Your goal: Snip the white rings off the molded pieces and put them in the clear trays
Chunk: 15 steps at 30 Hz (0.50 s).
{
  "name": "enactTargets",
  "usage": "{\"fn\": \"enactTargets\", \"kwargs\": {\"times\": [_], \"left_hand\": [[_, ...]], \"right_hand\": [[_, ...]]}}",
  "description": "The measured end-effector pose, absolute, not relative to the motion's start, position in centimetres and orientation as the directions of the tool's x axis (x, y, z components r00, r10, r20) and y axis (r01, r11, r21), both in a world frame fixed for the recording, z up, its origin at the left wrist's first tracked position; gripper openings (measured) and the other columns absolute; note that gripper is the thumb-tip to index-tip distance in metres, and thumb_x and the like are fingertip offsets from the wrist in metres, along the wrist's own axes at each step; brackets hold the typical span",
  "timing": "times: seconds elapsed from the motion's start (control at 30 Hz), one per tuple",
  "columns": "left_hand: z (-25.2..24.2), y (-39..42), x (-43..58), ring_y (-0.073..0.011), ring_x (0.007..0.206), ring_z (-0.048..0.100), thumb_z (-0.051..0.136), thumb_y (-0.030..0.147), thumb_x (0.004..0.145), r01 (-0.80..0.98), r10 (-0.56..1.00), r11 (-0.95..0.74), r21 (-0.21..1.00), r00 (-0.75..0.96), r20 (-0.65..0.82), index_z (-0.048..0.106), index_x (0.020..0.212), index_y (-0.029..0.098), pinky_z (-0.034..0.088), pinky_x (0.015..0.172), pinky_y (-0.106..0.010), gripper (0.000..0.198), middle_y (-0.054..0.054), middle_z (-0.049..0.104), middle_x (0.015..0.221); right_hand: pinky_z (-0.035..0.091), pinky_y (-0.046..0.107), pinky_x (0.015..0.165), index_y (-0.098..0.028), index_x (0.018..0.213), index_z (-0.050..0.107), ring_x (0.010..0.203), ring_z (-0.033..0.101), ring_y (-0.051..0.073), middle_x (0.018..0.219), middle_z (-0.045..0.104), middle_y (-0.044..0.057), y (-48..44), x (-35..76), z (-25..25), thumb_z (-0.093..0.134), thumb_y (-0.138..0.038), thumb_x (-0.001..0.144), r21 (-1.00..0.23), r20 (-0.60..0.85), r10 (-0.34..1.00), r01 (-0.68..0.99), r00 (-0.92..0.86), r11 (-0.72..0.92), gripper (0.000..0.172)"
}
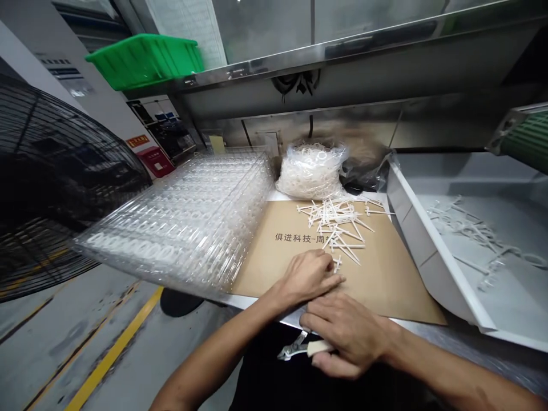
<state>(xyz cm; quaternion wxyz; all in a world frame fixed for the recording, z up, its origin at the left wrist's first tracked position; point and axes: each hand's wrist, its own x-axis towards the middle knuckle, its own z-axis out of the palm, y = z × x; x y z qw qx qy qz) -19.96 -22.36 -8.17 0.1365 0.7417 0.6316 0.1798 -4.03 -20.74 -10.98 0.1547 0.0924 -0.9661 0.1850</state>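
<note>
Cardboard (368, 285) on bench (466, 349): R hand (346, 337) grips snips (293, 349), L hand (306, 277) by sprues (336, 225), grip unclear.

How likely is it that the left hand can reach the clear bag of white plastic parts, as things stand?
Probably yes. The left hand rests on the brown cardboard sheet, and the bag sits past its far edge. Only low loose white plastic pieces lie between, while the stacked clear trays stay to the left.
</note>
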Motion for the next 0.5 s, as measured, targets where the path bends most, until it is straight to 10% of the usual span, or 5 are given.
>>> {"fn": "enactTargets", "kwargs": {"times": [0.5], "left_hand": [[-8.4, -26.5, -26.0, -0.0214, 0.093, 0.060, 0.058, 0.036, 0.095, 0.980, 0.983, -0.110, 0.164, 0.083, 0.161, 0.063, 0.096, 0.017, 0.047, 0.084, -0.033, 0.020, -0.007, 0.064, 0.099]], "right_hand": [[0.053, 0.037, 0.069, -0.019, 0.115, 0.056, 0.079, 0.068, 0.027, 0.095, 0.069, 0.012, -20.2, -3.6, -10.5, 0.052, -0.022, 0.087, -0.439, 0.397, -0.064, -0.250, -0.916, 0.863, 0.029]]}}
